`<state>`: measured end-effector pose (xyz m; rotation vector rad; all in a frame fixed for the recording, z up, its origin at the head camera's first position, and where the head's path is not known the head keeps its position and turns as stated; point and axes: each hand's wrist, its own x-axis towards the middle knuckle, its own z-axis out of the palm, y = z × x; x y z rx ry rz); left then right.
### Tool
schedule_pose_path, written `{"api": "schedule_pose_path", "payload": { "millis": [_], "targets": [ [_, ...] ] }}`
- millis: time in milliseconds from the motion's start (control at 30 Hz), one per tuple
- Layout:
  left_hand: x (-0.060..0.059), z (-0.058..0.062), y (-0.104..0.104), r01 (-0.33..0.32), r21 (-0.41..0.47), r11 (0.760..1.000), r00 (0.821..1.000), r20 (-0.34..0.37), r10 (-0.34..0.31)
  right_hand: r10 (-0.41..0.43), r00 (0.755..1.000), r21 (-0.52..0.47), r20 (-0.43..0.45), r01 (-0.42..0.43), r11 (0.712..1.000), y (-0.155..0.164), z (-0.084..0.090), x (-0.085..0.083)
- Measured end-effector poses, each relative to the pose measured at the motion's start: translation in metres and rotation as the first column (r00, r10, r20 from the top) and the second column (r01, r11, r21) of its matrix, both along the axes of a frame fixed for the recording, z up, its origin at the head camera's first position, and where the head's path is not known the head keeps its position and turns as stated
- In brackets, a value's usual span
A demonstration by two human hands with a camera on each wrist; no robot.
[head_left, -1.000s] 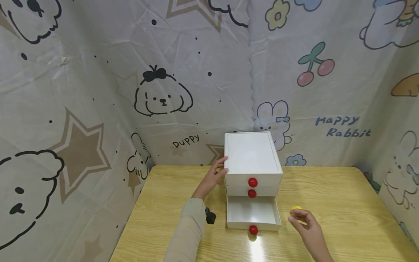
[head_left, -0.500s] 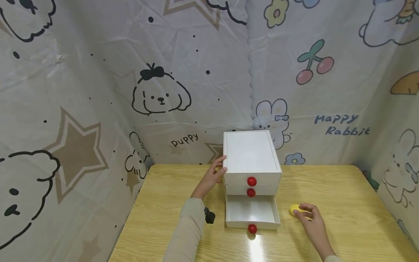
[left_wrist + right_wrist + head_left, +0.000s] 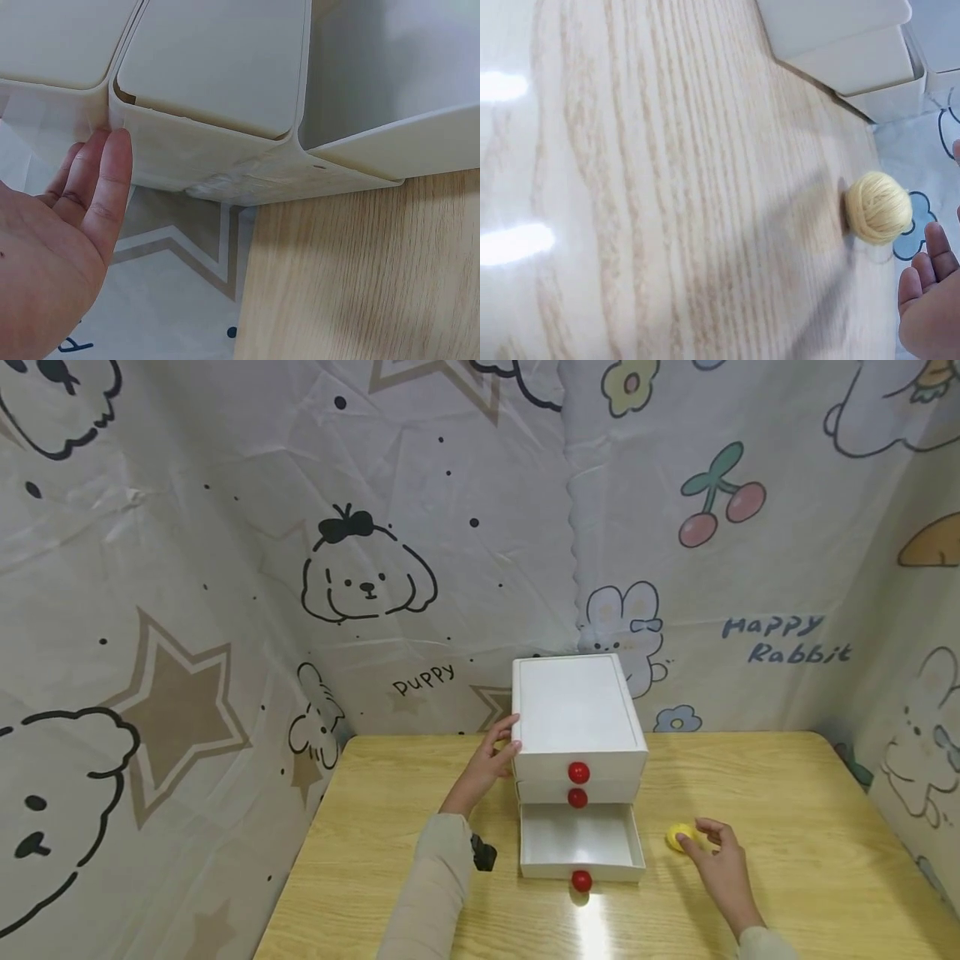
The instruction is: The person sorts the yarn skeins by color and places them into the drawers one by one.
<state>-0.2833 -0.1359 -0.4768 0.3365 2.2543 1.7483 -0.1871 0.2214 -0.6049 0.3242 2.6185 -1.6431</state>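
On the left, the left hand point(image 3: 491, 762) rests flat against the left side of the white drawer box point(image 3: 577, 714), with its fingers point(image 3: 105, 180) straight and loose, touching the box wall but not grabbing anything. The box stands near the back of the wooden table point(image 3: 787, 793). Its bottom drawer point(image 3: 581, 846) is pulled out toward the person, and nothing can be seen inside it. The two drawers above it are pushed in, each with a red knob. Just to the right of the open drawer lies a little yellow ball point(image 3: 679, 836) that looks like wound yarn. It sits on the table, and being round it has no long side. The right hand point(image 3: 722, 868) is the nearer hand by far. The ball lies just to its left, by its fingertips point(image 3: 937, 251). This hand is loose and open and holds nothing, and I cannot tell if a finger touches the ball
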Motion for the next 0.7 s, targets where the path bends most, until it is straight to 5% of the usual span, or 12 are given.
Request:
{"api": "schedule_pose_path", "payload": {
  "millis": [400, 700],
  "targets": [
    [0.0, -0.002, 0.0, -0.013, 0.005, 1.0, 1.0, 0.005, 0.013, 0.007, 0.996, -0.026, 0.089, -0.005, 1.0, 0.003, -0.015, -0.008],
    [-0.017, -0.031, -0.001, -0.039, 0.014, 0.999, 0.999, 0.006, 0.039, -0.019, 0.994, -0.046, 0.105, 0.024, 0.999, 0.004, -0.024, -0.017]
  ]
}}
